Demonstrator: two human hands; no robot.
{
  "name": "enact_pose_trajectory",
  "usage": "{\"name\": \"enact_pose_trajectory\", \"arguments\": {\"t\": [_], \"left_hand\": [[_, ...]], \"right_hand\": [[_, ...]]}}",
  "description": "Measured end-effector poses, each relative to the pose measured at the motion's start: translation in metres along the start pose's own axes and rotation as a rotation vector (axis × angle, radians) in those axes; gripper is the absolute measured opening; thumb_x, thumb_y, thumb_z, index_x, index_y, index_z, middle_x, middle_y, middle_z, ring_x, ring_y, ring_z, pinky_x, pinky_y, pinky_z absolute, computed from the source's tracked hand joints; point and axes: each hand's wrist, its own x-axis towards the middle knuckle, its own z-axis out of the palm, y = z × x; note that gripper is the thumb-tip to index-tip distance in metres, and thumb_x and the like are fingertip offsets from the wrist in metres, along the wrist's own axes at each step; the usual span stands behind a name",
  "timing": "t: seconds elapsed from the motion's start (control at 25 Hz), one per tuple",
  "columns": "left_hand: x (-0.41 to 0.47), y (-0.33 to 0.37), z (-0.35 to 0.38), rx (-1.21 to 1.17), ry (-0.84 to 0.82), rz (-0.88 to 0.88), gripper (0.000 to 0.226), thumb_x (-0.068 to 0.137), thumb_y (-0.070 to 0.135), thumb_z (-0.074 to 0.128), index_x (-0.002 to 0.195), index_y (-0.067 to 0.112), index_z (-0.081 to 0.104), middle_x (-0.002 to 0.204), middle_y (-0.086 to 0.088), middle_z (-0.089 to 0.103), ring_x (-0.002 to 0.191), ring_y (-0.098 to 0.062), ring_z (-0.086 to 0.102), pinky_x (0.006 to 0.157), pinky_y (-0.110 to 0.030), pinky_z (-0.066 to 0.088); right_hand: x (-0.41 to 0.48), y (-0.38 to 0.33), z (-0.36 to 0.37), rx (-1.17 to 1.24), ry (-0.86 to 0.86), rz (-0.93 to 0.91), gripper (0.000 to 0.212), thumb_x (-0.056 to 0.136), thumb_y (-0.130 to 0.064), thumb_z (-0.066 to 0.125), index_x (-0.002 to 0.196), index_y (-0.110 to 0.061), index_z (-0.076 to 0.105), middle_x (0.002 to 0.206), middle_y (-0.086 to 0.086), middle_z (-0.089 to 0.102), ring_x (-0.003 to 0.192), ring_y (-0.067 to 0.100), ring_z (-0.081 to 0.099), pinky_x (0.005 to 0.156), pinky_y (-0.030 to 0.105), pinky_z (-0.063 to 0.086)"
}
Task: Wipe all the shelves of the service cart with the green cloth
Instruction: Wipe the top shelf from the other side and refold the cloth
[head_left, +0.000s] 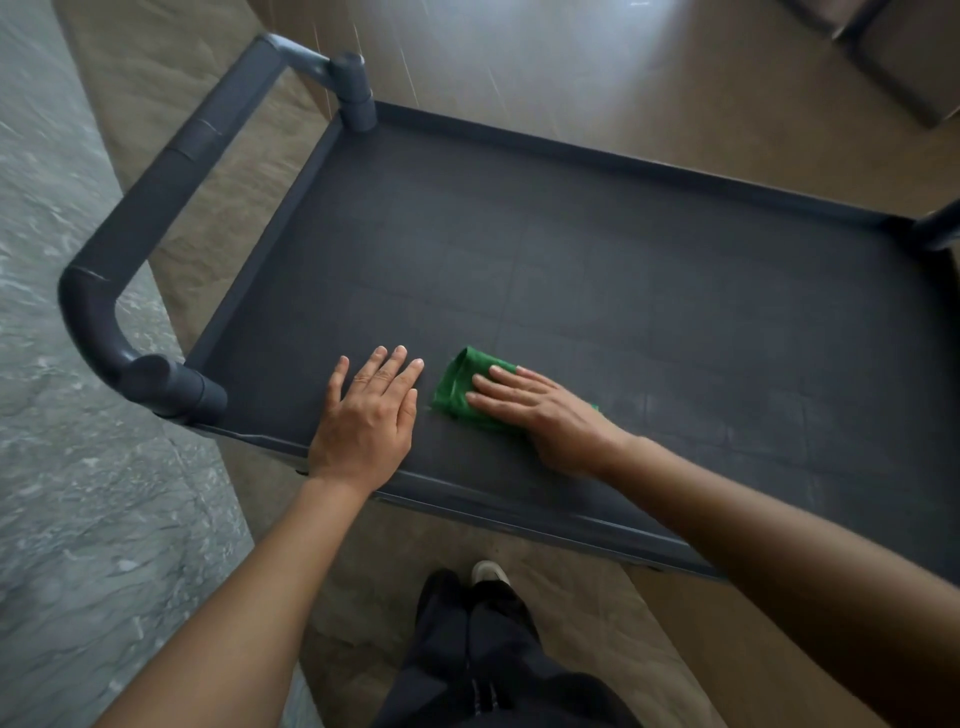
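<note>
Brown tiled floor (597, 62) surrounds the dark grey service cart (649, 171); a grey marbled strip of flooring (62, 441) runs along its handle side. Its tubular handle (171, 171) projects from the end of the top shelf (597, 270), joined at both end corners. Nothing stands on the shelf apart from the two hands and the cloth. The green cloth (460, 387), folded, lies near the shelf's near edge, toward the handle end. The right hand (540, 410) presses flat on it, fingers (491, 387) straight and slightly spread, gripping nothing. The left hand (369, 415) rests palm down on the bare shelf just beside the cloth, not touching it, fingers extended. The person's dark trousers (483, 654) and one pale shoe (488, 571) show below the near edge.
</note>
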Motion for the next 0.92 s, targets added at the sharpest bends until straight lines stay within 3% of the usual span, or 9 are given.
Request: {"name": "enact_pose_trajectory", "arguments": {"t": [0.24, 0.52, 0.64, 0.72, 0.92], "left_hand": [[-0.001, 0.0, 0.0, -0.003, 0.0, 0.007, 0.05, 0.098, 0.034, 0.025, 0.134, 0.016, 0.054, 0.142, -0.005, 0.05, 0.135, -0.022, 0.043, 0.115, -0.05, 0.021], [0.0, -0.001, 0.004, 0.046, 0.0, 0.027, 0.049, 0.098, 0.033, 0.028, 0.136, 0.015, 0.053, 0.142, -0.006, 0.049, 0.135, -0.024, 0.043, 0.115, -0.049, 0.023], [0.0, -0.002, 0.006, 0.044, 0.013, 0.032, 0.047, 0.098, 0.032, 0.03, 0.135, 0.015, 0.053, 0.142, -0.007, 0.05, 0.134, -0.024, 0.044, 0.114, -0.049, 0.024], [0.001, -0.003, 0.006, 0.043, 0.018, 0.036, 0.047, 0.098, 0.032, 0.031, 0.135, 0.015, 0.053, 0.142, -0.006, 0.05, 0.134, -0.024, 0.044, 0.114, -0.049, 0.024], [0.001, -0.003, 0.007, 0.051, 0.021, 0.04, 0.046, 0.099, 0.032, 0.031, 0.136, 0.017, 0.053, 0.142, -0.005, 0.05, 0.135, -0.022, 0.043, 0.115, -0.047, 0.022]], "right_hand": [[-0.041, -0.024, 0.012, 0.051, -0.14, -0.161, 0.057, 0.094, -0.012, 0.053, 0.145, -0.021, 0.031, 0.152, -0.005, 0.026, 0.145, 0.013, 0.013, 0.119, 0.03, 0.007], [-0.003, 0.018, -0.016, 0.037, -0.187, -0.199, 0.071, 0.072, 0.015, 0.052, 0.138, -0.011, 0.048, 0.147, 0.008, 0.039, 0.141, 0.023, 0.026, 0.118, 0.039, 0.016], [0.031, 0.053, -0.034, -0.003, -0.101, -0.057, 0.072, 0.065, 0.023, 0.046, 0.132, -0.005, 0.054, 0.143, 0.015, 0.044, 0.138, 0.032, 0.032, 0.116, 0.046, 0.021], [0.057, 0.082, -0.048, -0.031, -0.007, 0.093, 0.07, 0.069, 0.022, 0.044, 0.133, -0.004, 0.052, 0.144, 0.016, 0.041, 0.139, 0.032, 0.031, 0.116, 0.043, 0.018], [0.106, 0.131, -0.069, -0.07, 0.106, 0.496, 0.08, 0.074, 0.013, 0.044, 0.147, -0.017, 0.032, 0.156, 0.003, 0.022, 0.146, 0.019, 0.011, 0.118, 0.032, 0.001]]}}
